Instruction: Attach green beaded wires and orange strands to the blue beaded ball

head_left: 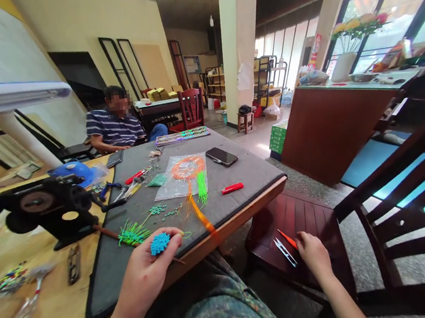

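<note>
My left hand [148, 267] is closed round a small blue beaded ball [159, 243] with a green stem, held just above the near edge of the grey mat [238, 186]. Beside it on the mat lies a bunch of green beaded stems [133, 234]. My right hand [313, 254] rests on the dark red chair seat [290, 216] to my right, its fingers touching an orange-handled tool [287, 239] next to small metal snips [285, 251]. Whether the fingers grip the tool does not show.
A black hand-cranked machine [46, 207] stands on the wooden table at left. On the mat lie a plastic bag with orange cord [187, 174], a phone [221, 156], a red lighter [233, 188] and pliers. A person in a striped shirt [114, 129] sits at the far end. A brown counter [326, 127] stands on the right.
</note>
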{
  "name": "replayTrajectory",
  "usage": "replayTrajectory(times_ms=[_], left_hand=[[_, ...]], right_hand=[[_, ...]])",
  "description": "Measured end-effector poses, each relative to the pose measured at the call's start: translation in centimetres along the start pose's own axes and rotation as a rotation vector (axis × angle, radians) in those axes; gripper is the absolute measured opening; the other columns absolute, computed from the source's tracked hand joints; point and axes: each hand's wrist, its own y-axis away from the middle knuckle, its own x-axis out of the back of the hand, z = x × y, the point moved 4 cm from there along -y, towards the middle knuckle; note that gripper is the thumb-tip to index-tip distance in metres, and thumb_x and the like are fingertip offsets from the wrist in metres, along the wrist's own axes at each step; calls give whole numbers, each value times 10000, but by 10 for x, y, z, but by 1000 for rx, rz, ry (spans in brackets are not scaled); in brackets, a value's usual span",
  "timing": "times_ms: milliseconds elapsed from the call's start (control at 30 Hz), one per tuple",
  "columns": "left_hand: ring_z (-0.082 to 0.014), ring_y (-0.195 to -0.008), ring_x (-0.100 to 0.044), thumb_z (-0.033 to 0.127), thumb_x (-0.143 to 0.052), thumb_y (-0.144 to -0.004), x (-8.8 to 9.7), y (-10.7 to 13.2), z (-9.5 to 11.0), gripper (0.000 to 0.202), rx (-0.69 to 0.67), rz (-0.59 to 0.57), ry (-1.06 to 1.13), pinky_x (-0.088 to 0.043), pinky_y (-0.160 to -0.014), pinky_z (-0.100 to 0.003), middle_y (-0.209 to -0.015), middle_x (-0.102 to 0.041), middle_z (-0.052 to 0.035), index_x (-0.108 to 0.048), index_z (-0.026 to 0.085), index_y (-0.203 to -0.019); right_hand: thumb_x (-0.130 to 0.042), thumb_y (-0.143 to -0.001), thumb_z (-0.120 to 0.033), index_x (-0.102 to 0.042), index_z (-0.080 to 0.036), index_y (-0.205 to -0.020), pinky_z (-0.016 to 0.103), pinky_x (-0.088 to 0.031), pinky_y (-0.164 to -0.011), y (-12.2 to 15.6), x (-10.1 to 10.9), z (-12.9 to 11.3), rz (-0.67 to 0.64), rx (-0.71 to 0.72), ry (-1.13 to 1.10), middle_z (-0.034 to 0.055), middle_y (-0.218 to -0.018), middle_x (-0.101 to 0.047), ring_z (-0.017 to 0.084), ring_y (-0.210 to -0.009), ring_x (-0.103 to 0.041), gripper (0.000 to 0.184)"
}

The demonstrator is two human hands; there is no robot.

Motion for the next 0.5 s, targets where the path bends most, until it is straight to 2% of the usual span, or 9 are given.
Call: replayTrajectory(times_ms=[133,200,267,400,433,500], left_hand=[[-151,-650,-553,424,-670,-776,3,4,-6,269,21,9,13,-427,-580,-220,-711,-622,-8,-657,167,-850],[-141,-635,-538,414,-662,-785,0,5,-6,256,19,12,19,-423,-580,-217,-698,-612,-2,-656,165,-842],[-141,-637,-534,400,-652,-789,-5,5,-4,244,6,15,31,-416,-574,-216,-697,-611,-6,-659,160,-834],[-133,-590,-495,381,-643,-766,-18,1,3,235,-26,27,79,-406,-567,-227,-626,-580,-1,-651,149,-729],[-132,-581,-485,384,-641,-760,-21,0,4,241,-26,25,92,-402,-564,-229,-610,-568,1,-646,147,-714],[-133,-581,-477,383,-632,-758,-25,-3,5,245,-26,27,119,-398,-571,-234,-603,-555,1,-638,144,-705]], right_hand=[[-563,-796,-227,-678,-195,-879,335,-463,-733,-1,-27,4,-77,-4,43,128,-915,-712,266,-881,-647,145],[-584,-772,-232,-657,-209,-788,327,-464,-688,-5,-37,6,-113,-9,36,116,-849,-703,263,-828,-662,79],[-573,-759,-249,-613,-227,-683,333,-467,-643,-9,-43,9,-141,-8,12,105,-767,-691,265,-744,-676,88],[-513,-747,-342,-514,-275,-584,378,-480,-571,-22,-40,11,-156,3,-68,95,-638,-676,298,-619,-678,176],[-497,-747,-387,-520,-287,-602,381,-481,-532,-26,-37,9,-152,-34,-113,83,-601,-670,299,-575,-671,178],[-504,-734,-495,-567,-293,-664,383,-492,-520,-29,-26,-2,-104,-175,-358,63,-586,-671,295,-553,-661,223]])
